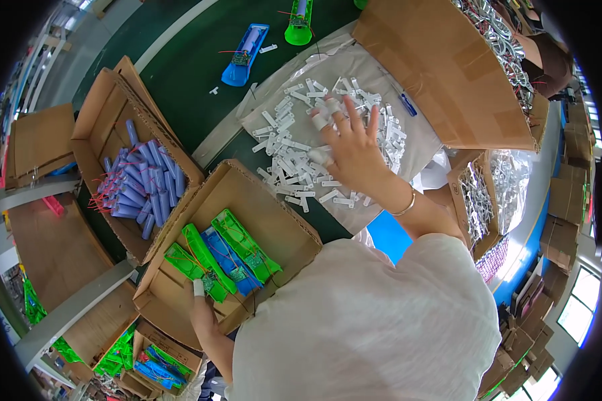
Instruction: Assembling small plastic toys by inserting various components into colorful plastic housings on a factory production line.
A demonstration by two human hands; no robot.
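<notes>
My right hand (356, 144) is spread over a heap of small white plastic strips (291, 157), its fingers apart and several tips wrapped in white. The strips lie on a grey-beige sheet. My left hand (204, 314) is at the near left of a cardboard box (291, 224), one white-wrapped fingertip close to the lower end of a green plastic housing (197, 271). Its other fingers are hidden, so its grip does not show. In that box lie other green housings (244, 244) and a blue housing (231, 260) with circuit boards and thin wires.
Left stands a carton of purple cylindrical cells (147, 177) with red wires. A blue housing (245, 57) and a green housing (299, 23) lie on the dark green surface ahead. A blue pen (408, 105) lies beside the large carton (441, 73) of metal parts at right.
</notes>
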